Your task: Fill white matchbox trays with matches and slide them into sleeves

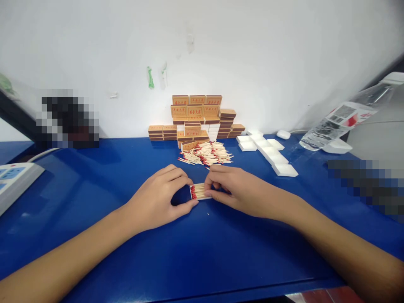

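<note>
A small white matchbox tray (190,192) lies on the blue table, filled with red-tipped matches (198,190) whose heads point left. My left hand (166,191) grips the tray's left end between thumb and fingers. Over its right end, my right hand (225,185) has its fingertips pinched down on the matches, hiding that end; whether a match is between them cannot be made out. Just beyond the hands is a loose pile of matches (213,153), heads pointing various ways.
Stacked matchboxes (195,111) stand against the wall behind the pile. Several white trays (273,155) lie at the right, near a small white case (283,134) and a tilted clear bottle (334,118). A white power strip (19,181) sits at the left edge of the blue table (176,261).
</note>
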{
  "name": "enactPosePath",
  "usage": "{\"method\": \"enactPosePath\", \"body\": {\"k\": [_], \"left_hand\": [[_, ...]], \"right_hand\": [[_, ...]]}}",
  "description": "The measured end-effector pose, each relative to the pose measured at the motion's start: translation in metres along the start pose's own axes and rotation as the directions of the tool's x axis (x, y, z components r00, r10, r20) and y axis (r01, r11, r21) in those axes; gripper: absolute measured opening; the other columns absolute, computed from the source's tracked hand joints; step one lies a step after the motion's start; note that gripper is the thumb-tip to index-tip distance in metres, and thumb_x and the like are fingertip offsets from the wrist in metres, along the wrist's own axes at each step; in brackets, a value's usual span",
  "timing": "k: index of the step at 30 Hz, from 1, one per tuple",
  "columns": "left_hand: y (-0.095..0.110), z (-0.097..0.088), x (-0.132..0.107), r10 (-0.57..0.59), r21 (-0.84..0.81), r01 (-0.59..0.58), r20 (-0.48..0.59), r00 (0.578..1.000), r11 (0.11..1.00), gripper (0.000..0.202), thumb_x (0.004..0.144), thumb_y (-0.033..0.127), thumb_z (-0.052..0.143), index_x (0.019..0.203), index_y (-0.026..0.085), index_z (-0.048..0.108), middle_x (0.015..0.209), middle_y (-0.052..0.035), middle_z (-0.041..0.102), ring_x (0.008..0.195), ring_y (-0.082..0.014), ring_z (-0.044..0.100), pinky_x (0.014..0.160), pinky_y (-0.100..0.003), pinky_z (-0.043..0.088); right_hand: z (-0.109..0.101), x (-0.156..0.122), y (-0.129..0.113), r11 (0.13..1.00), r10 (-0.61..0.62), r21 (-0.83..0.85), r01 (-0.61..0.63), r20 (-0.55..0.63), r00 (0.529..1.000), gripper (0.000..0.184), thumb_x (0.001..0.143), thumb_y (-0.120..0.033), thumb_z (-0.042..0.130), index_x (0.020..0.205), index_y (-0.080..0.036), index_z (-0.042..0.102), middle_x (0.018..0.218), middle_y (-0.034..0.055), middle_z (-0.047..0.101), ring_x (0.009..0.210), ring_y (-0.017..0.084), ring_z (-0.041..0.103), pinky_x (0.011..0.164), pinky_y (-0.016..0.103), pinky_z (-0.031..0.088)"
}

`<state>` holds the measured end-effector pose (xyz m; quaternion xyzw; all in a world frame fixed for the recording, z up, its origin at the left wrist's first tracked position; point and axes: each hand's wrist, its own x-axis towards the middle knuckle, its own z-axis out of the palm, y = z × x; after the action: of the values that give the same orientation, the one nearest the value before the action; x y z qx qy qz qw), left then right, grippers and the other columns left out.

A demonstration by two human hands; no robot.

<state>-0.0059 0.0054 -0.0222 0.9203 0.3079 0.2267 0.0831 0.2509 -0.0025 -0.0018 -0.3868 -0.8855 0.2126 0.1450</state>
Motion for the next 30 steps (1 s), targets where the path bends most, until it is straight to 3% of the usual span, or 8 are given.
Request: {"method": "enactPosePath", "body": {"k": [8,10,14,17,24,27,30], "left_hand": [[0.002,-0.001,0.001,-0.005,-0.005,0.005,-0.006,1.0,1.0,0.024,0.095,0.035,0.074,0.111,0.018,0.071,0.107,-0.0082,0.073,0.101,-0.0258,0.064,0.093,-0.044,0.056],[0.002,0.0,0.001,-0.007,-0.01,0.007,-0.008,1.0,1.0,0.024,0.095,0.035,0.074,0.111,0.018,0.071,0.107,-0.0081,0.073,0.101,-0.0256,0.064,0.094,-0.044,0.056],[0.002,-0.001,0.0,-0.001,-0.001,0.001,0.001,1.0,1.0,0.025,0.096,0.036,0.073,0.113,0.018,0.072,0.107,-0.0081,0.073,0.102,-0.026,0.064,0.095,-0.045,0.056],[0.002,-0.001,-0.001,-0.004,-0.006,0.004,0.002,1.0,1.0,0.025,0.096,0.037,0.073,0.113,0.019,0.071,0.107,-0.0081,0.073,0.102,-0.026,0.064,0.095,-0.045,0.056],[0.001,-0.001,0.0,-0.004,0.01,0.004,0.004,1.0,1.0,0.025,0.096,0.037,0.072,0.115,0.019,0.071,0.108,-0.0089,0.073,0.103,-0.0269,0.065,0.096,-0.046,0.056],[0.002,-0.002,0.0,-0.004,0.009,0.004,0.001,1.0,1.0,0.024,0.096,0.036,0.072,0.113,0.019,0.071,0.108,-0.0085,0.073,0.103,-0.0265,0.064,0.097,-0.046,0.056],[0.003,-0.002,0.001,-0.002,-0.001,0.002,0.005,1.0,1.0,0.024,0.095,0.035,0.073,0.111,0.018,0.071,0.108,-0.0085,0.073,0.103,-0.0262,0.064,0.096,-0.046,0.056]], "right_hand": [[0.002,0.0,0.001,0.999,-0.022,-0.046,0.018,-0.07,0.997,0.008,0.103,-0.019,0.06,0.1,-0.02,0.068,0.101,0.0035,0.065,0.08,0.015,0.059,0.069,0.028,0.042],[0.001,0.002,0.005,0.995,0.021,-0.094,-0.034,-0.135,0.991,0.007,0.101,-0.02,0.062,0.098,-0.02,0.068,0.095,0.0028,0.065,0.079,0.015,0.059,0.07,0.029,0.042],[-0.002,0.006,0.019,0.949,0.197,-0.185,-0.255,-0.285,0.938,0.01,0.099,-0.023,0.065,0.09,-0.019,0.068,0.091,0.0039,0.066,0.078,0.018,0.059,0.071,0.032,0.041],[-0.001,0.01,0.029,0.93,0.259,-0.184,-0.319,-0.287,0.922,0.011,0.096,-0.026,0.07,0.088,-0.019,0.069,0.093,0.0051,0.067,0.077,0.018,0.059,0.07,0.032,0.041],[0.004,0.012,0.029,0.942,0.27,-0.139,-0.306,-0.229,0.935,0.018,0.102,-0.018,0.059,0.083,-0.019,0.058,0.091,0.0051,0.063,0.077,0.017,0.056,0.071,0.031,0.04],[0.001,0.007,0.019,0.984,0.156,-0.05,-0.17,-0.21,0.965,0.014,0.105,-0.023,0.057,0.091,-0.02,0.06,0.095,0.0046,0.063,0.083,0.018,0.057,0.074,0.031,0.042],[0.002,0.003,0.006,0.998,0.066,0.021,-0.064,-0.116,0.991,0.013,0.107,-0.028,0.056,0.097,-0.02,0.061,0.098,0.0039,0.064,0.082,0.016,0.058,0.073,0.03,0.043]]}}
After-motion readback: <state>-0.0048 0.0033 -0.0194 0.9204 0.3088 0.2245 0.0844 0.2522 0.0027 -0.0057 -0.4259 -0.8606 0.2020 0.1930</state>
